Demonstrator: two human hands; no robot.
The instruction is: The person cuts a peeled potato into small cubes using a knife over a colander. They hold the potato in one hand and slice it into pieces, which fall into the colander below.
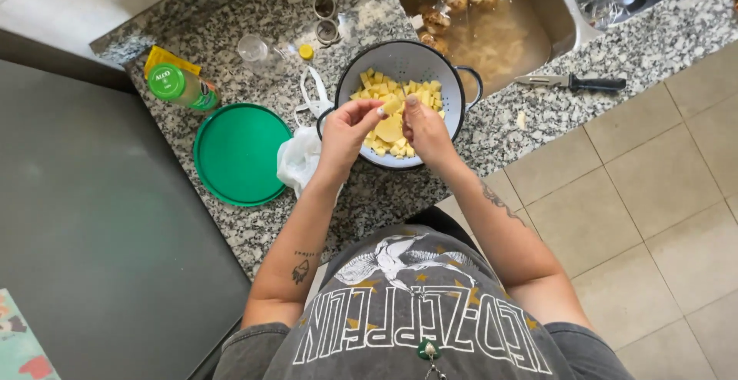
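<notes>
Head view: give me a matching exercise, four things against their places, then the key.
Things:
1 colander
2 knife
3 green lid
4 potato piece

Places:
A flat on the counter left of the hands
B between both hands' fingertips
C on the counter under the hands, holding yellow cubes
D on the counter right of the colander, by the sink

Pairs: 1-C, 2-D, 3-A, 4-B

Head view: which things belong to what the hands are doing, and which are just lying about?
In hand:
- left hand and right hand, together on a potato piece
- white colander of potato cubes beneath them

Lying about:
- green lid
- green-capped bottle
- white plastic bag
- knife
- sink with peelings
</notes>
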